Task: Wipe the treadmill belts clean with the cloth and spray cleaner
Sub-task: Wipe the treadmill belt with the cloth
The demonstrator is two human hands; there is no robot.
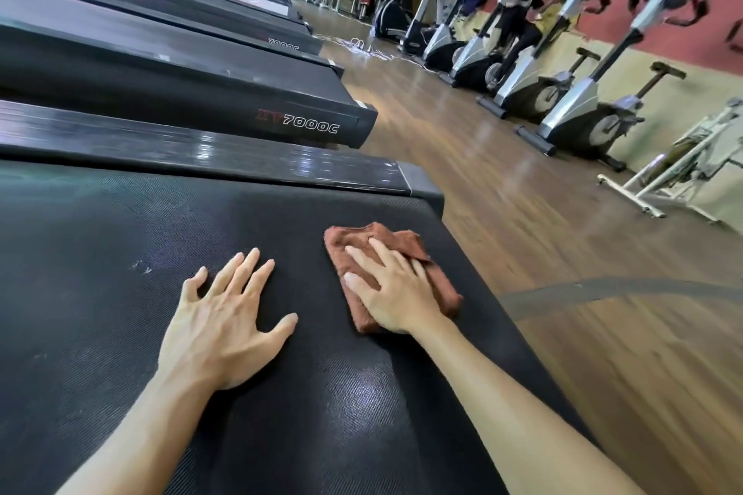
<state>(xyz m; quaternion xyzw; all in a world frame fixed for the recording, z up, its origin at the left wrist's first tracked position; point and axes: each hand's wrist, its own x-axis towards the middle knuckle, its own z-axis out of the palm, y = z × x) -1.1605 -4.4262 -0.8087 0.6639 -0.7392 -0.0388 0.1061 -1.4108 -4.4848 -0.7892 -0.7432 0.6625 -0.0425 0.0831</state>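
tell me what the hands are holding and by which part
Nothing is gripped: the right hand presses flat on the cloth's top; the left hand rests on the belt.

The room is evenly and fairly brightly lit from overhead. Soft white glare streaks the glossy side rail [209,157] beyond the fingertips of the left hand [225,317], and the wooden floor [462,125] shines past the fingers of the right hand [394,285]. Faint shadows lie under both palms on the dark belt [120,253], which shows a dull sheen nearer than the fingers. Both hands are sharp. The exercise bikes [571,92] far beyond the fingers are smeared by motion blur, and the wide lens tilts and bends lines toward the edges.
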